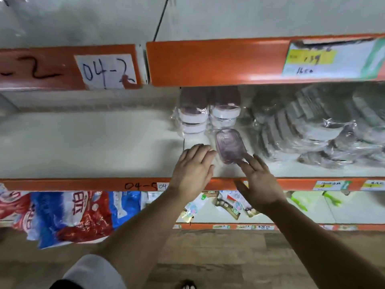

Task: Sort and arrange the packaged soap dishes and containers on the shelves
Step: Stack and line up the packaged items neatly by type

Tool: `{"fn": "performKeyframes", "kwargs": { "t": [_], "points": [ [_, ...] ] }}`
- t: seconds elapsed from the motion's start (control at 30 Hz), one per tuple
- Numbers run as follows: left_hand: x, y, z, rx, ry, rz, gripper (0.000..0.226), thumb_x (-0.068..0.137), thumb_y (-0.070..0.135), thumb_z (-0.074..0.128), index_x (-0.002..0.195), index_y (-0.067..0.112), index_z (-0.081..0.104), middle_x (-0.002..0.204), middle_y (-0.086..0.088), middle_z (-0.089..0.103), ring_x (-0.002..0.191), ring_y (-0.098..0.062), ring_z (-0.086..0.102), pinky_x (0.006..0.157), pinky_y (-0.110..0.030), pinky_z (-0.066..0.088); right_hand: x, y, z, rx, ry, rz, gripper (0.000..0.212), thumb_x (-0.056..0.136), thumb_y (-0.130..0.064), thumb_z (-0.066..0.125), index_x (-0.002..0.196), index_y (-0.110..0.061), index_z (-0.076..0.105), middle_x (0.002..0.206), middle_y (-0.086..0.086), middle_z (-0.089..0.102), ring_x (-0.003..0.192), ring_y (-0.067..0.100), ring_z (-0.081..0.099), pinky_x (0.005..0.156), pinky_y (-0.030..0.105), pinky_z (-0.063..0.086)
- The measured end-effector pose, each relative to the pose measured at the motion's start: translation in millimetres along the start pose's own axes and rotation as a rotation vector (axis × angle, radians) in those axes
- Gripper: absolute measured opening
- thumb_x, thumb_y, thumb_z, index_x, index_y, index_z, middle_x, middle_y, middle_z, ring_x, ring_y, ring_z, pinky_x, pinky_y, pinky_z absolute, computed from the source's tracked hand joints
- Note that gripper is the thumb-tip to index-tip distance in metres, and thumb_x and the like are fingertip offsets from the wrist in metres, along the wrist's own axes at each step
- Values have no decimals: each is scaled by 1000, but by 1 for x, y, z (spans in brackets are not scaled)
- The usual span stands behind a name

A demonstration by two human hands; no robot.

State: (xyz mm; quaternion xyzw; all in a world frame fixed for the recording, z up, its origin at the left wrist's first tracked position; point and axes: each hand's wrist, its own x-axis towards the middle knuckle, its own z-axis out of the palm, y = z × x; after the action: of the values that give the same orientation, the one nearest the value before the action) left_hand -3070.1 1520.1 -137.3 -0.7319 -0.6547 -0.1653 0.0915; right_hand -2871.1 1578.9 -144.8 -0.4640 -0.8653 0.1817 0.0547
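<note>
A purple translucent soap dish [230,146] in clear wrap lies flat on the middle shelf [83,142], near its front. My left hand [192,168] is flat on the shelf just left of the dish, fingers straight. My right hand [257,177] reaches in from the right, its straight fingertips touching the dish's near right edge. Behind the dish stand two stacks of wrapped white-and-purple soap dishes [208,115]. To the right lies a heap of grey wrapped soap containers [308,126].
An orange shelf rail [216,63] with a price label hangs above. The lower orange rail [83,184] marked 04-5 runs under my hands. Red and blue bags [62,213] and small packets [229,203] fill the shelf below. Wooden floor lies beneath.
</note>
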Motion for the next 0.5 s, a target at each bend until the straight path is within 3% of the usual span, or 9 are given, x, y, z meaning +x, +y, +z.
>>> {"fn": "performKeyframes", "kwargs": {
  "t": [0.13,0.3,0.43,0.5],
  "points": [
    [21,-30,17,-1,69,-66,48,91,24,58,136,10,53,142,-8,50,132,-28,47,109,-40,37,29,-2,23,-58,42,43,65,96,-42,45,154,-27,20,164,-4,5,150,27,1,119,39,20],
    [66,-60,24,-43,217,-191,55,94,30,57,142,5,45,145,-12,46,133,-33,43,111,-42,32,49,-6,43,-8,223,111,68,89,-47,58,149,-23,36,160,5,24,146,40,15,114,47,25],
    [100,-77,35,15,174,-302,63,94,51,49,144,14,42,151,-6,39,141,-35,29,113,-42,22,63,-1,55,12,287,108,66,86,-49,63,145,-27,44,157,7,30,140,40,26,110,46,34],
    [108,-80,42,43,132,-370,64,92,59,47,143,20,44,152,-4,38,137,-36,33,109,-42,25,67,1,59,25,334,100,61,83,-47,67,138,-24,53,153,9,37,133,40,35,104,47,41]
  ]
}}
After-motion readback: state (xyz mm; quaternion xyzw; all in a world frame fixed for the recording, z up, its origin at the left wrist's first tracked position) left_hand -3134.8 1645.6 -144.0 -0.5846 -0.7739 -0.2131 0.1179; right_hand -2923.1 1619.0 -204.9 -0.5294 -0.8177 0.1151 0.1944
